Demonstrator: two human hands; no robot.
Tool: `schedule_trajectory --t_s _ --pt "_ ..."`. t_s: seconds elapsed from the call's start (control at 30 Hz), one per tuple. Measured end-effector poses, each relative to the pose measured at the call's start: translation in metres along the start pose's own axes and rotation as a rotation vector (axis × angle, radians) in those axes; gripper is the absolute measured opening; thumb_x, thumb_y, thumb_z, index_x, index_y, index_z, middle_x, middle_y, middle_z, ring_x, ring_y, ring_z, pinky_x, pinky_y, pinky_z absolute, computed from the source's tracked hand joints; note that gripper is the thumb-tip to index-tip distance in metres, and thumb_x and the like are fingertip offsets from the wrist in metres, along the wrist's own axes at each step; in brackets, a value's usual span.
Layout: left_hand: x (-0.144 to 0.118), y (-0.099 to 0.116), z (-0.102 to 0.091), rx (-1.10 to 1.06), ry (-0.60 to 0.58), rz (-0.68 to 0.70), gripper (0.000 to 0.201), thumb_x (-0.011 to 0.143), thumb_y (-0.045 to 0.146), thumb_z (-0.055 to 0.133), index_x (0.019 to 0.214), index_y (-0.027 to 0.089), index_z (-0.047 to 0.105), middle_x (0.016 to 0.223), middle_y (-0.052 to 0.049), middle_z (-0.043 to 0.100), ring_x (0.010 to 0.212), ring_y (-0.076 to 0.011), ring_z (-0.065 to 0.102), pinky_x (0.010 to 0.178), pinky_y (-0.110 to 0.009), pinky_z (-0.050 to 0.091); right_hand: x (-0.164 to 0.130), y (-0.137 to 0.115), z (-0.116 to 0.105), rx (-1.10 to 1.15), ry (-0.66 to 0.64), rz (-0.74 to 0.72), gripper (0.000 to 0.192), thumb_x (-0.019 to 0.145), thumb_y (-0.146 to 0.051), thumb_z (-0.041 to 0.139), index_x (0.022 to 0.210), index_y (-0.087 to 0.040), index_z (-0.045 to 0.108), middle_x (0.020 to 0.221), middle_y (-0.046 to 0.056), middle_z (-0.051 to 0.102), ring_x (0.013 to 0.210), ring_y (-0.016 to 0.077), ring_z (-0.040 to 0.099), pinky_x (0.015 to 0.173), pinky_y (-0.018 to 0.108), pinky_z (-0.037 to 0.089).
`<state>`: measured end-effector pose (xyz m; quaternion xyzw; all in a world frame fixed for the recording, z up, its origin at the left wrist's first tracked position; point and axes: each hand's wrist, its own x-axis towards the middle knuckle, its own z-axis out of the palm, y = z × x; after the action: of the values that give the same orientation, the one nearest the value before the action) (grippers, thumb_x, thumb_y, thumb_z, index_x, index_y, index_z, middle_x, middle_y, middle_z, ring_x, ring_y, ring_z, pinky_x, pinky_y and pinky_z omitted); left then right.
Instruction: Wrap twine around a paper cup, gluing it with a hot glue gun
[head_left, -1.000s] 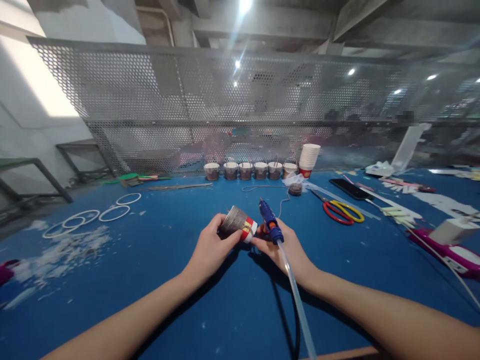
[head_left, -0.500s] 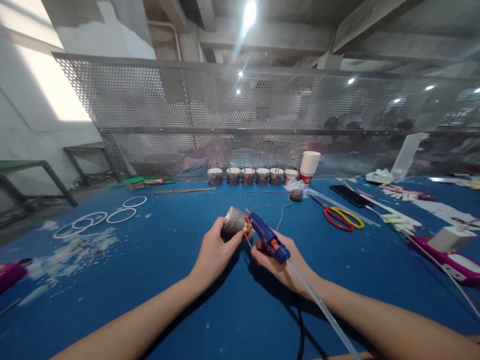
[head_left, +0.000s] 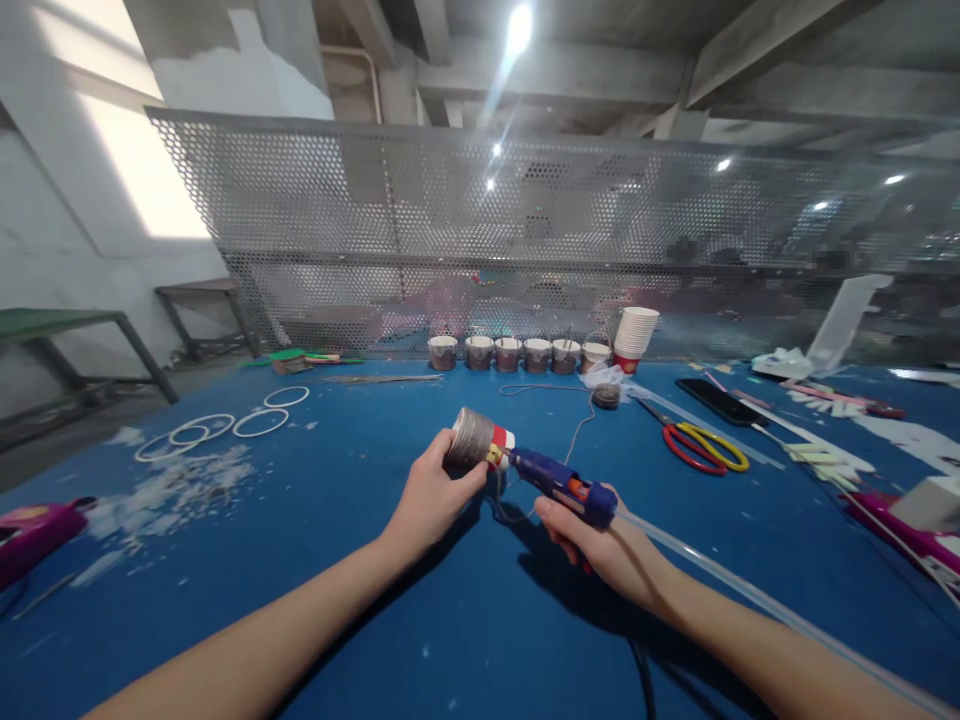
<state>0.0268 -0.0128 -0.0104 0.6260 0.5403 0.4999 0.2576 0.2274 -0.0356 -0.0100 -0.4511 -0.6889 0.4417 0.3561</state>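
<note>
My left hand [head_left: 429,492] grips a small paper cup [head_left: 477,440] wrapped in grey-brown cord, with its red and white rim end pointing right. My right hand [head_left: 600,542] holds a blue hot glue gun [head_left: 561,478] lying almost level, its nozzle touching the cup's rim end. A clear glue stick [head_left: 720,572] sticks out of the gun's back toward the lower right. The gun's black cable [head_left: 643,672] runs down under my right forearm. Both hands hover just above the blue table [head_left: 315,560].
Along the far mesh fence stand several wrapped cups [head_left: 510,352] and a stack of white paper cups [head_left: 634,336]. Red-and-yellow scissors [head_left: 703,446], a black phone [head_left: 718,400] and a cord ball [head_left: 606,394] lie right of centre. White rings [head_left: 225,426] and white scraps [head_left: 165,490] lie left.
The glue gun has tipped from nearly upright to almost level, and its nozzle has come against the cup's rim. My right hand slid right and lower. The cup stayed in my left hand.
</note>
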Motion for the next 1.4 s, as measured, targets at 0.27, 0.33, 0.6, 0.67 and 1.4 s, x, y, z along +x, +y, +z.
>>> schedule_trajectory --t_s 0.27,0.33,0.6,0.67,1.4 --pt "-0.0021 -0.0011 0.0009 0.033 -0.001 0.017 0.019 0.072 0.033 0.063 0.084 0.019 0.058 0.078 0.001 0.066 0.073 -0.0161 0.060 0.070 -0.027 0.046 -0.0004 0.0012 0.0043 -0.062 0.060 -0.142 0.038 0.083 -0.046 0.056 0.056 -0.023 0.044 0.044 -0.005 0.041 0.042 0.0102 0.035 0.042 0.026 0.028" --pt "-0.0027 -0.0001 0.0013 0.043 -0.004 0.016 0.019 0.072 0.033 0.062 0.084 0.019 0.058 0.078 0.001 0.066 0.073 -0.0161 0.060 0.070 -0.027 0.046 0.0001 0.0013 0.0048 -0.071 0.060 -0.146 0.037 0.083 -0.045 0.055 0.056 -0.023 0.044 0.043 -0.005 0.040 0.042 0.0103 0.035 0.043 0.026 0.029" --pt "-0.0026 0.0002 0.0022 0.099 -0.017 0.039 0.018 0.072 0.031 0.060 0.085 0.019 0.058 0.077 0.001 0.065 0.072 -0.0154 0.059 0.070 -0.027 0.045 0.0010 0.0003 0.0073 -0.130 0.050 -0.175 0.034 0.080 -0.040 0.055 0.054 -0.023 0.040 0.044 -0.005 0.037 0.043 0.0103 0.033 0.043 0.025 0.030" --pt "-0.0024 -0.0008 0.0024 0.109 -0.014 0.053 0.018 0.072 0.031 0.060 0.087 0.019 0.058 0.079 0.001 0.066 0.073 -0.0155 0.059 0.071 -0.027 0.045 0.0017 0.0004 0.0072 -0.160 0.061 -0.199 0.033 0.079 -0.040 0.054 0.054 -0.023 0.039 0.046 -0.004 0.037 0.044 0.0100 0.032 0.042 0.024 0.028" --pt "-0.0033 -0.0003 0.0017 0.120 -0.034 0.086 0.027 0.073 0.027 0.061 0.098 0.018 0.060 0.087 -0.002 0.069 0.080 -0.0174 0.062 0.076 -0.030 0.049 0.0035 0.0097 0.0082 -0.414 0.081 -0.281 0.031 0.081 -0.042 0.047 0.057 -0.024 0.039 0.050 0.000 0.044 0.043 0.0117 0.033 0.044 0.026 0.029"
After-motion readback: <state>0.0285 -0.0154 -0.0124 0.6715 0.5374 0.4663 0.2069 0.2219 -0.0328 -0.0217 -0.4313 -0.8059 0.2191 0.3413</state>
